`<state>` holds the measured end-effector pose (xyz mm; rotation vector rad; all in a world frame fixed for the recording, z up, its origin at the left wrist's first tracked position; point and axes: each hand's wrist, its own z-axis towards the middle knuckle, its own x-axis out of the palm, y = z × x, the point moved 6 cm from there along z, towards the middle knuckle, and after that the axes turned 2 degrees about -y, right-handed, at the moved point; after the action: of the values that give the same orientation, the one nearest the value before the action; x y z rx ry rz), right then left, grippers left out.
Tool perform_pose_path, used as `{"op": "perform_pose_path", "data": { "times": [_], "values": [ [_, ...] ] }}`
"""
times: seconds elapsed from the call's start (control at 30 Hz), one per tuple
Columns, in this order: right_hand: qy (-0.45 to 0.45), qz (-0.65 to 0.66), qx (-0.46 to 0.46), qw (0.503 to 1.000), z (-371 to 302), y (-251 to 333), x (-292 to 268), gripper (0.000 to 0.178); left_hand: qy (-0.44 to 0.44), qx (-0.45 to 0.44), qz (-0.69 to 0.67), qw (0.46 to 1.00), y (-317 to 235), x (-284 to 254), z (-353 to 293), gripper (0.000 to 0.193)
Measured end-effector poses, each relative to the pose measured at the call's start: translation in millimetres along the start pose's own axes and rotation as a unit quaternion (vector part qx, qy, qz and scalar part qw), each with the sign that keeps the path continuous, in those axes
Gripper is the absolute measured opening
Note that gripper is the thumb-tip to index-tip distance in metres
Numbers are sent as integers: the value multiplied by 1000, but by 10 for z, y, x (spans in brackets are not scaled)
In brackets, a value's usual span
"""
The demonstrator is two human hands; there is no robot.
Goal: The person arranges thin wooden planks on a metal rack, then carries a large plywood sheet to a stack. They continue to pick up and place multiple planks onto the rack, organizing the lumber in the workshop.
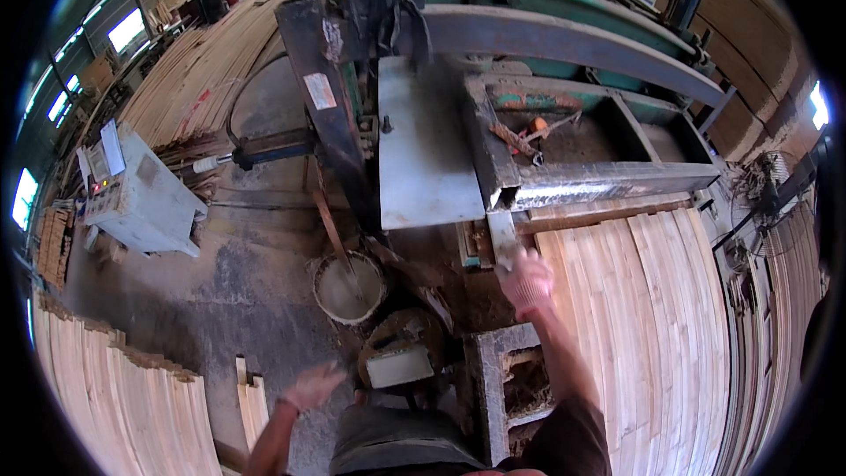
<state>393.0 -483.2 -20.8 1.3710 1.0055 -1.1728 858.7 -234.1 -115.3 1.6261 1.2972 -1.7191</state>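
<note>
Pale strip (501,229) meets our gloved right hand (526,282) at its near end; we cannot tell whether that grip is closed on it. Our left hand (315,386) hangs open, near left. Planks (648,308) lie right of the strip.

ahead and outward of the left hand (317,385), bare floor (238,291) leaves a broad lane to the grey cabinet (145,194). the bucket (328,293) with its slanting stick (330,225) stands in the way toward the metal plate (423,167), and the round stand (379,336) crowds the inner side. the right hand (526,282) has less room: the steel frame (617,183) blocks the way ahead, and the board stack (643,308) lies along its right.
</note>
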Motion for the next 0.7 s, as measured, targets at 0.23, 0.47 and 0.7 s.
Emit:
{"op": "perform_pose_path", "data": {
  "times": [0.23,0.47,0.7],
  "values": [
    [-90,127,231,960,-2141,-541,-304,44,-178,88,99,975,-448,-3317,2777,77],
    [-70,9,536,841,-4671,-1526,176,48,-418,86,258,867,-674,-5160,4416,84],
    [-186,38,578,793,-5425,-1078,199,34,-394,17,314,864,-537,-5470,4986,84]
  ]
}}
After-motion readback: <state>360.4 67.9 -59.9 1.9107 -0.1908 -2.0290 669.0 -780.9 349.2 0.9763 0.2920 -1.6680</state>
